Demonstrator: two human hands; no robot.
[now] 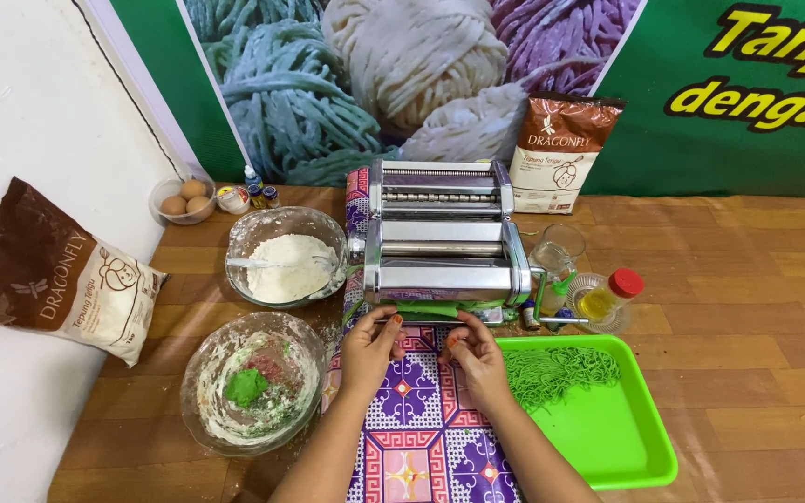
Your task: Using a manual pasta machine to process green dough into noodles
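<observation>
At the 9 o'clock side of the person, a glass bowl with green dough lump (252, 382) stands on the wooden desk (747, 307). At 12 o'clock, both the left hand (370, 349) and the right hand (473, 356) pinch the flat green dough sheet (429, 308) under the steel pasta machine (440, 244), fingers half closed. The sheet may tear if it is pulled unevenly. At 3 o'clock lies the green plastic tray of noodles (607, 438).

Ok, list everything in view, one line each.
Pasta machine: one, silver, centre, on patterned cloth.
Green dough sheet: one, under the machine's front.
Patterned cloth: one, purple and pink, under machine.
Flour bowl: one, clear glass, white flour, left of machine.
Mixing bowl: one, glass, green dough lump, front left.
Tray: one, green, right, holding green noodles.
Flour bags: two, brown and white, far left and behind machine.
Eggs: three, brown, in back-left container.
Oil bottle: one, red cap, in glass dish.
Left hand: fingers at the dough sheet.
Right hand: fingers at the dough sheet.
</observation>
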